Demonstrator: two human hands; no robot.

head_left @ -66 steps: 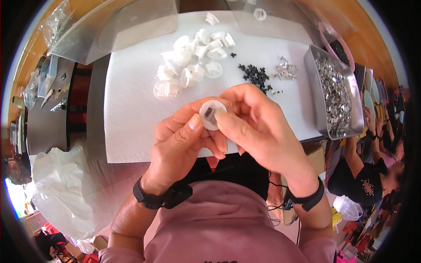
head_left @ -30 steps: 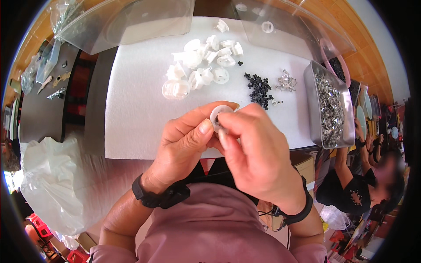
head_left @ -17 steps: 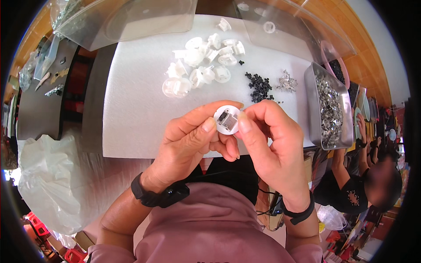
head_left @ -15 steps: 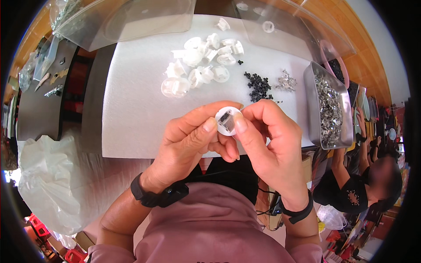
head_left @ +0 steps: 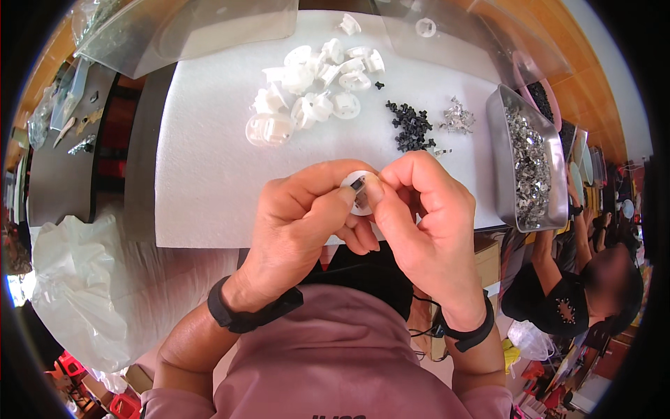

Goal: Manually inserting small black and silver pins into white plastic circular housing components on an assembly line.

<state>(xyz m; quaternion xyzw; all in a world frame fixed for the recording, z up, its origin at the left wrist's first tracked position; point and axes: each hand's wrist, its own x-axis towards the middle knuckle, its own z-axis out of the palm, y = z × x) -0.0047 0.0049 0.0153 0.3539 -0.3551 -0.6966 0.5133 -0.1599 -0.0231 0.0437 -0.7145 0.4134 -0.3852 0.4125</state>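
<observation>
Between both hands, over the near edge of the white foam sheet, is a round white plastic part [head_left: 359, 203] with a dark piece in its middle. My left hand [head_left: 301, 209] pinches its left side, thumb on the face and fingers beneath. From the right, my right hand [head_left: 426, 216] presses a thumb onto the same part, its index finger curled at the upper rim. The two thumbs cover much of the part. Beyond the hands lie a heap of small black plastic pieces [head_left: 410, 127] and a little pile of shiny metal clips [head_left: 457, 116].
Several white plastic parts [head_left: 299, 78] lie loose on the foam sheet [head_left: 202, 174]. A metal tray [head_left: 497, 160] of metal pieces stands at the right, by a pink container [head_left: 520, 70]. Clear plastic panels [head_left: 188, 35] border the far side. Another person [head_left: 558, 293] sits at right.
My left thumb has slid further onto the round part's face, beside the right thumb. The view has shifted slightly, so the table things appear a little higher.
</observation>
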